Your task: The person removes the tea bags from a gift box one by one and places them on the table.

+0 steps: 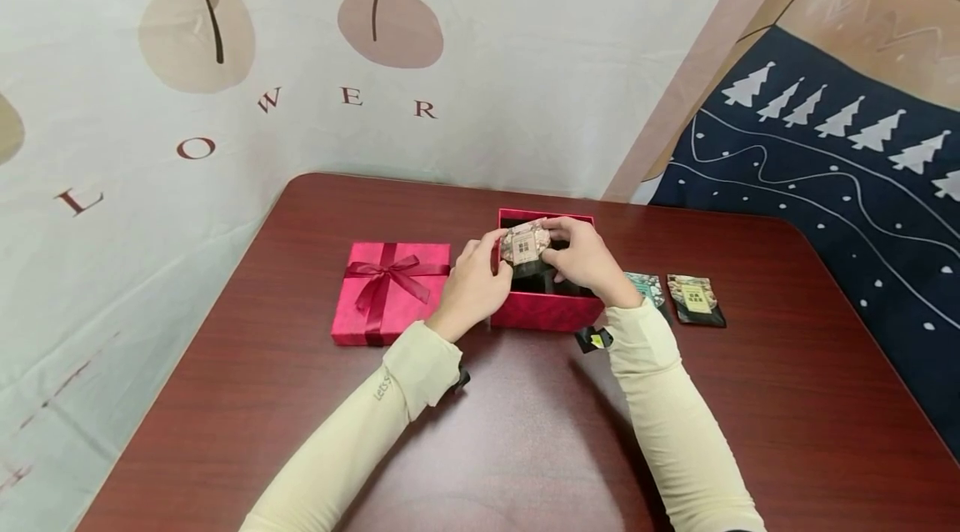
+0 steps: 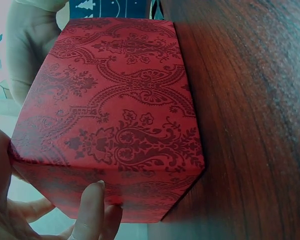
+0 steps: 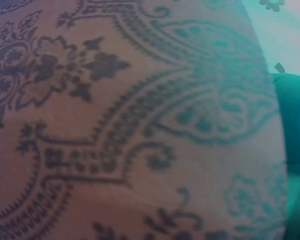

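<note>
A small flat packet (image 1: 526,246) with a patterned top and a black lower part is tilted over the opening of a red box (image 1: 546,313). My right hand (image 1: 583,257) pinches its right edge between thumb and fingers. At the packet's left edge, my left hand (image 1: 477,278) holds it with thumb and index finger. Other left fingers (image 2: 92,207) rest against the outer end wall of the box (image 2: 125,100), as the left wrist view shows. Blurred patterned box wall (image 3: 140,120) fills most of the right wrist view, where the right hand's fingers are hidden.
Left of the box lies its red lid (image 1: 363,307) with a ribbon bow. Two more packets lie to the right, a yellow-labelled packet (image 1: 696,298) and a teal packet (image 1: 647,288) partly behind the right forearm. Everything stands on a brown table (image 1: 525,449) before a wall cloth.
</note>
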A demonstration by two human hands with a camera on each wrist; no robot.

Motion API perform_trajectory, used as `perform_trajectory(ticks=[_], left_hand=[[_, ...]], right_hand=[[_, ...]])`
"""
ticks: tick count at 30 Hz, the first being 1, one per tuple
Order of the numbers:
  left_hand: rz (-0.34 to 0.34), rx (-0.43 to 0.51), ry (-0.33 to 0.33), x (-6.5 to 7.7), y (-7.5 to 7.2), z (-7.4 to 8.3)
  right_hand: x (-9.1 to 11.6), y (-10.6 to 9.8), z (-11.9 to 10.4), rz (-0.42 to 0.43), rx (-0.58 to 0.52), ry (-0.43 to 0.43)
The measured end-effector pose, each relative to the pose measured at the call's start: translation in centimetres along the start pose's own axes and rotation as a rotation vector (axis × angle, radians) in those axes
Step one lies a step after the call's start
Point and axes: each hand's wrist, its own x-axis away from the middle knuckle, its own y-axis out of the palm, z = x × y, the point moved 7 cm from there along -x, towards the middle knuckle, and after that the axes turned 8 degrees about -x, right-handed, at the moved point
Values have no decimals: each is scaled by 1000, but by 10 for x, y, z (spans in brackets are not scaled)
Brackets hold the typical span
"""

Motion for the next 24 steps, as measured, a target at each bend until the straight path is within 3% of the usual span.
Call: perform_trajectory(ticks=[17,24], left_hand=[[0,5,9,-1,1,-1],[-4,22,-1,-1,1,-1]], right_hand=[[23,-26,-15,59,-81,-60],[34,-45,-8,95,-120,-30]])
